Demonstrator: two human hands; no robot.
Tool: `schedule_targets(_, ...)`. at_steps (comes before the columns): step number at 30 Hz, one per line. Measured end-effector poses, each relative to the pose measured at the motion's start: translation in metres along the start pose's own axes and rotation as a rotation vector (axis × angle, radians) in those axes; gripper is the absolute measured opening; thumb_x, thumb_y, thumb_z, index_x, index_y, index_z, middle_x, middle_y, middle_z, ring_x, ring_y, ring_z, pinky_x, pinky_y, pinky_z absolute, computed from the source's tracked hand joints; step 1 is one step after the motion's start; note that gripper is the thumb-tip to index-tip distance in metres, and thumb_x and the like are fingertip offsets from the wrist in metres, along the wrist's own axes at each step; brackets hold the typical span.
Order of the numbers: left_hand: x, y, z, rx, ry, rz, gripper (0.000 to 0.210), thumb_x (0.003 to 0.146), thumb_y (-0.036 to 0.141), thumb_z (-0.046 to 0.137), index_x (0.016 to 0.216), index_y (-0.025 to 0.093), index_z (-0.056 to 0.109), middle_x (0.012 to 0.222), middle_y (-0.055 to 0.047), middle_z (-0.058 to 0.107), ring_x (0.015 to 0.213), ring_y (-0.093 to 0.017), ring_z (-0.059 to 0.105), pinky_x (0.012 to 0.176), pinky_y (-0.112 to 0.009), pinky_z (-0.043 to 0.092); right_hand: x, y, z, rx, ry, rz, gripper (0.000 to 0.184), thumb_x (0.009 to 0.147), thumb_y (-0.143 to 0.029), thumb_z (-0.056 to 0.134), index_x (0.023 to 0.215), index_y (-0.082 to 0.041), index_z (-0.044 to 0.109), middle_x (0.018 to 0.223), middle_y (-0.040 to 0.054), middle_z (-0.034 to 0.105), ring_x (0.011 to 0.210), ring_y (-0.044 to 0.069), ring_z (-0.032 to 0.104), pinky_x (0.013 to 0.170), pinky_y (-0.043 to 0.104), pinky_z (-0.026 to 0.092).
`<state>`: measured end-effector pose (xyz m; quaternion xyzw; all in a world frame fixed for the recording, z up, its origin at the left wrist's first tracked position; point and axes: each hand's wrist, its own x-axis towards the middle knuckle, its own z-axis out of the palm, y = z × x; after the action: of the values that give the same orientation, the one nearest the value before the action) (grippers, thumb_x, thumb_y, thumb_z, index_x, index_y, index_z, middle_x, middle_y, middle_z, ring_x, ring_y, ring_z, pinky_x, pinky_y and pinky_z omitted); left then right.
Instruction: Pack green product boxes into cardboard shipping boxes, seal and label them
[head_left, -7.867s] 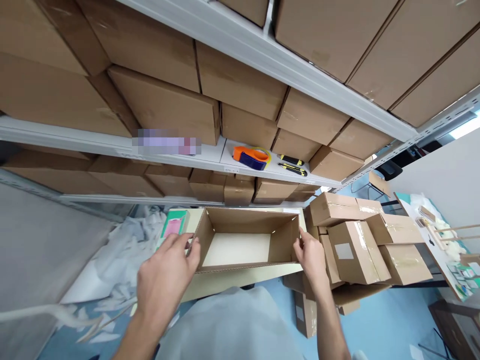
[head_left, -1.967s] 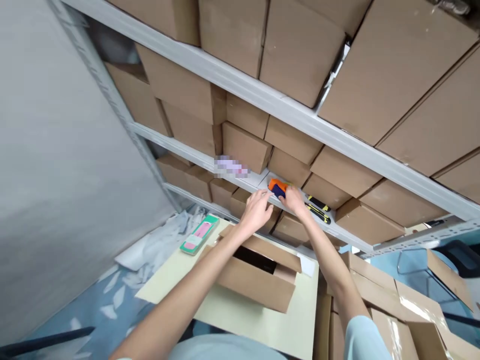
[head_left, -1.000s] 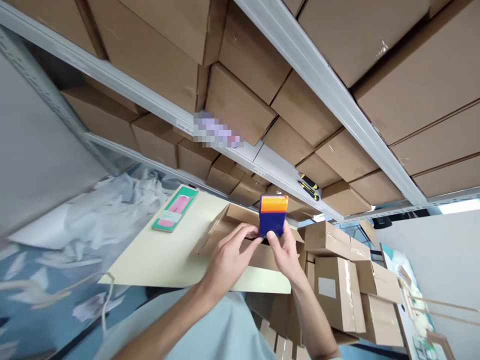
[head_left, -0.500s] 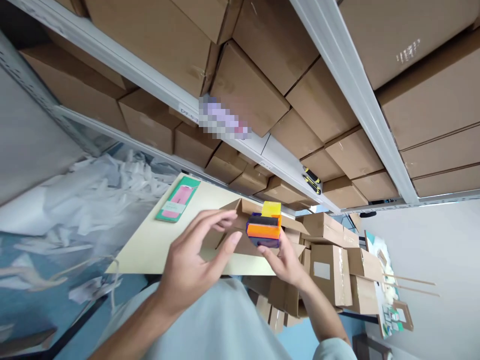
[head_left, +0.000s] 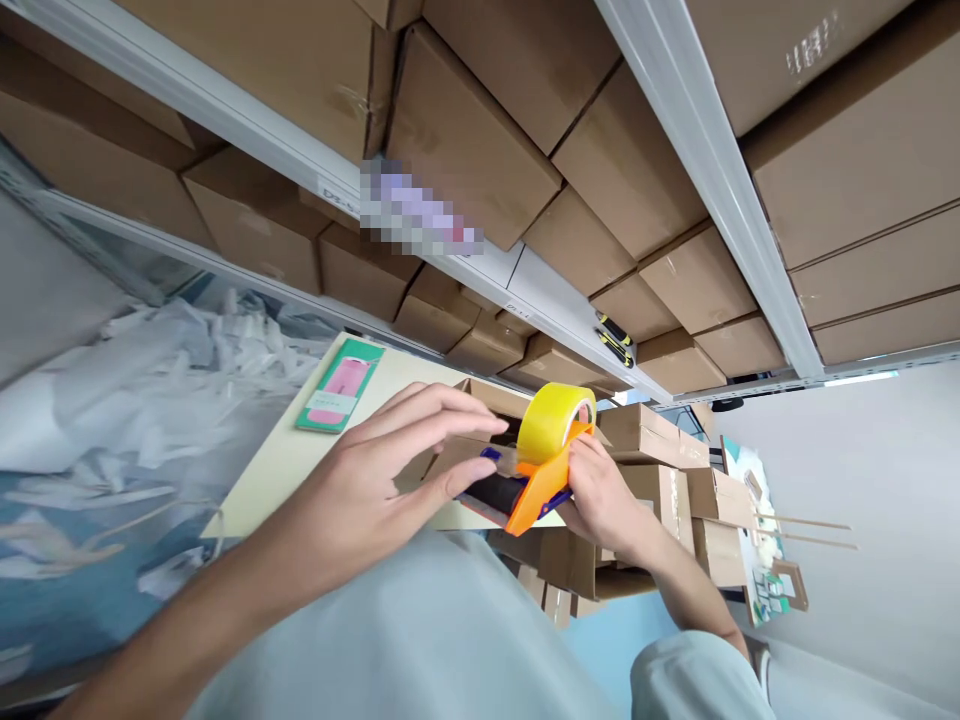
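Note:
An orange and dark blue tape dispenser (head_left: 541,492) with a roll of yellow tape (head_left: 546,424) is gripped in my right hand (head_left: 604,500), fingers wrapped round its right side. The tape roll faces up and away, and a dark roller lies toward the left. My left hand (head_left: 390,455) is at the dispenser's left end, thumb and fingers apart. Its thumb tip lies by the clear strip of film near the roller; whether it touches cannot be told. Behind both hands stands an open cardboard box (head_left: 480,398), largely hidden, on the pale yellow table (head_left: 277,470).
A green and pink package (head_left: 339,388) lies on the table's left part. Shelves of cardboard boxes (head_left: 465,130) rise ahead, with yellow-black utility knives (head_left: 615,338) on a ledge. White wrapping sheets (head_left: 180,390) heap at left. More boxes (head_left: 720,515) stack at right.
My right hand has turned the tape dispenser, so the tape roll now shows its round side. My left hand has moved right, closer to the dispenser. The view has shifted slightly.

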<state>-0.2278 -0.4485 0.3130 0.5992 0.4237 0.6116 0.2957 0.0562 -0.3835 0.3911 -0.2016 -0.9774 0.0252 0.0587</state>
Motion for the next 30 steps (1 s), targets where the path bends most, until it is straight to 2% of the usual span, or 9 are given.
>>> schedule_targets(3,-0.003,0.004,0.0,0.01,-0.016,0.076,0.012,0.108,0.037,0.07,0.114,0.039,0.079,0.112,0.002,0.079,0.106,-0.021,0.073,0.098,-0.033,0.06,-0.004,0.002,-0.006,-0.052,0.024,-0.028,0.018,0.105,-0.009,0.054,0.115,-0.023,0.057,0.099,0.0078,0.07,0.092,0.026,0.063,0.088,0.042,0.058)
schedule_targets(8,-0.003,0.012,0.008,0.03,0.005,0.177,0.014,0.108,0.025,0.069,0.107,0.037,0.075,0.101,0.006,0.078,0.094,-0.018,0.072,0.087,-0.03,0.057,-0.008,0.008,-0.013,-0.1,0.013,-0.032,0.024,0.101,-0.004,0.055,0.116,-0.023,0.056,0.097,0.006,0.068,0.089,0.025,0.063,0.087,0.041,0.057)
schedule_targets(14,-0.01,0.022,0.021,0.095,0.042,0.173,0.013,0.108,0.026,0.067,0.104,0.034,0.075,0.097,0.004,0.08,0.089,-0.02,0.073,0.086,-0.033,0.059,-0.013,0.007,-0.019,-0.071,0.023,-0.073,0.026,0.098,-0.003,0.052,0.113,-0.024,0.055,0.094,0.0057,0.069,0.087,0.025,0.064,0.088,0.041,0.059)
schedule_targets(17,-0.023,0.024,0.03,0.096,0.053,0.084,0.017,0.108,0.028,0.064,0.098,0.033,0.077,0.091,0.001,0.079,0.084,-0.021,0.074,0.082,-0.034,0.061,-0.025,0.003,-0.017,0.035,-0.022,-0.039,0.018,0.096,-0.015,0.059,0.11,-0.025,0.057,0.09,0.0047,0.069,0.083,0.025,0.066,0.091,0.044,0.062)
schedule_targets(19,-0.033,0.021,0.038,0.08,0.044,-0.016,0.02,0.108,0.031,0.062,0.095,0.031,0.076,0.089,0.0,0.078,0.082,-0.021,0.074,0.079,-0.032,0.06,-0.034,-0.002,-0.01,0.16,-0.061,0.061,0.014,0.094,-0.029,0.067,0.106,-0.026,0.06,0.086,0.0034,0.069,0.079,0.026,0.066,0.091,0.045,0.063)
schedule_targets(22,-0.047,0.008,0.051,0.047,0.02,-0.243,0.025,0.105,0.044,0.063,0.089,0.029,0.074,0.08,0.0,0.074,0.07,-0.019,0.068,0.065,-0.028,0.057,-0.042,-0.008,0.002,0.354,-0.183,0.307,0.03,0.094,-0.052,0.079,0.094,-0.026,0.063,0.082,0.0022,0.069,0.074,0.023,0.067,0.077,0.038,0.061)
schedule_targets(25,-0.054,-0.003,0.059,-0.009,-0.026,-0.458,0.035,0.102,0.056,0.064,0.084,0.028,0.073,0.071,0.001,0.069,0.063,-0.018,0.063,0.058,-0.026,0.054,-0.04,-0.011,0.01,0.485,-0.316,0.483,0.052,0.096,-0.074,0.08,0.089,-0.024,0.067,0.077,0.0002,0.068,0.066,0.018,0.061,0.063,0.03,0.051)
schedule_targets(28,-0.05,-0.003,0.055,-0.086,-0.062,-0.551,0.041,0.099,0.064,0.066,0.084,0.027,0.076,0.075,0.0,0.074,0.068,-0.019,0.067,0.062,-0.026,0.056,-0.034,-0.011,0.001,0.493,-0.352,0.508,0.063,0.093,-0.084,0.078,0.085,-0.022,0.067,0.072,-0.0013,0.064,0.063,0.016,0.054,0.06,0.029,0.043)
schedule_targets(30,-0.044,0.002,0.041,-0.114,-0.043,-0.577,0.043,0.095,0.068,0.069,0.084,0.027,0.078,0.08,-0.001,0.078,0.073,-0.02,0.07,0.066,-0.027,0.058,-0.032,-0.008,-0.015,0.465,-0.393,0.515,0.063,0.093,-0.083,0.078,0.082,-0.022,0.065,0.068,-0.0026,0.059,0.06,0.015,0.049,0.058,0.029,0.038)
